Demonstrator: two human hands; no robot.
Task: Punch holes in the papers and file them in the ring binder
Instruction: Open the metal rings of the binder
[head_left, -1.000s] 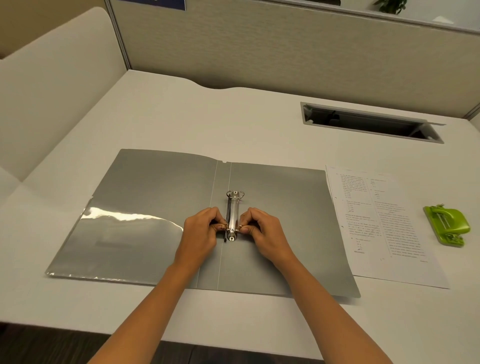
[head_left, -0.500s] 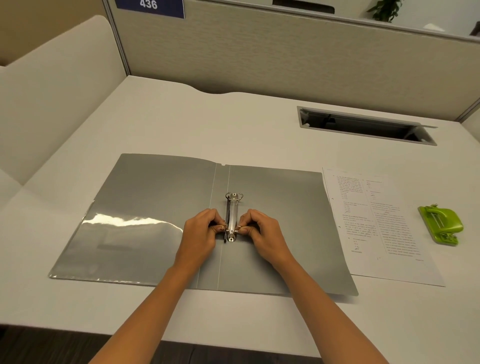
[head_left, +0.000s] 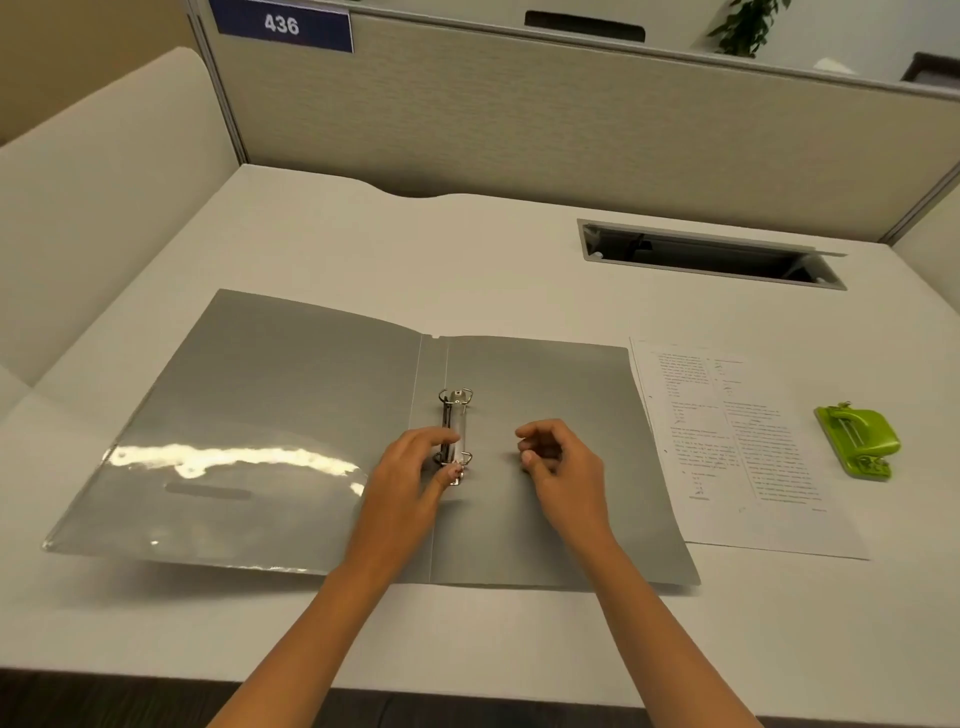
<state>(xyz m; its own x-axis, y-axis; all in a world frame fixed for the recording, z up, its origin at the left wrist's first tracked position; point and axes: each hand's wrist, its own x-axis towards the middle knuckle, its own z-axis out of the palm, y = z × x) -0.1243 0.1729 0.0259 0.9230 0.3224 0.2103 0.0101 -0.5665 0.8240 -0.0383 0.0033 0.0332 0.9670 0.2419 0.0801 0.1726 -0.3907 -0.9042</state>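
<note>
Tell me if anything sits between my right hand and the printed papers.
Nothing visible does. The right hand hangs empty over the right flap of the open binder, and the papers lie flat just past that flap's right edge, with only bare grey cover between. The green hole punch sits beyond the papers.

The ring binder (head_left: 545, 441) has matt grey plastic covers, a glossy clear pocket (head_left: 218, 483) on its left flap and a shiny metal ring mechanism (head_left: 456, 415), the papers (head_left: 737, 441) are matt white printed sheets, the hole punch (head_left: 857, 441) is glossy green plastic, and the desk (head_left: 363, 239) is smooth matt off-white.
</note>
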